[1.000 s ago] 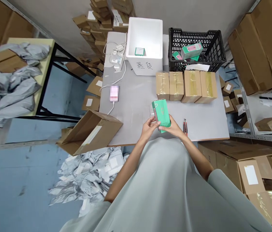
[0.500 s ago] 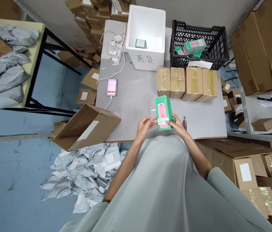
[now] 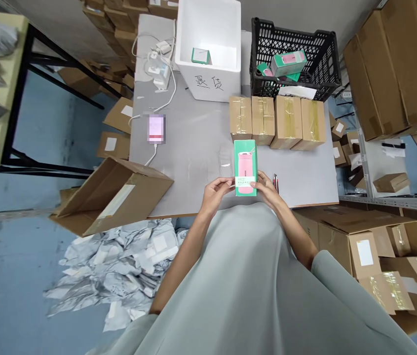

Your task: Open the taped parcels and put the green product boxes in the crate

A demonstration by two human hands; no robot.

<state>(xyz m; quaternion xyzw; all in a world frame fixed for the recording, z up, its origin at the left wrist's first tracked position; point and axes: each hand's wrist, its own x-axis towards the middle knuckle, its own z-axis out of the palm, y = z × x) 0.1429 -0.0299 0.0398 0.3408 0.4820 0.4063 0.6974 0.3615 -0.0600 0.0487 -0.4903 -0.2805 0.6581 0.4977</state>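
A green retail box (image 3: 246,158) with a pink bottle-like picture on its front stands upright before me, over the front part of the table. My right hand (image 3: 267,190) grips its right side, the thumb lying across the pale band on the front. At the lower left edge, my left hand (image 3: 215,192) has its thumb and fingers drawn together, the fingertips meeting the box and partly hidden there. Just right of my right hand lie slim red and black pens or knives (image 3: 275,183), too small to tell which.
Taped cartons (image 3: 263,118) line the table (image 3: 189,162) before a black crate (image 3: 258,81) holding green boxes. A white foam bin (image 3: 208,81) holds one more. A phone-like device (image 3: 156,128) sits left. An open carton (image 3: 134,192) juts over the left edge, above grey mailing bags (image 3: 119,266).
The green box has turned so its front faces me squarely. My left fingers have closed in at its left edge. The whole view has shifted slightly.
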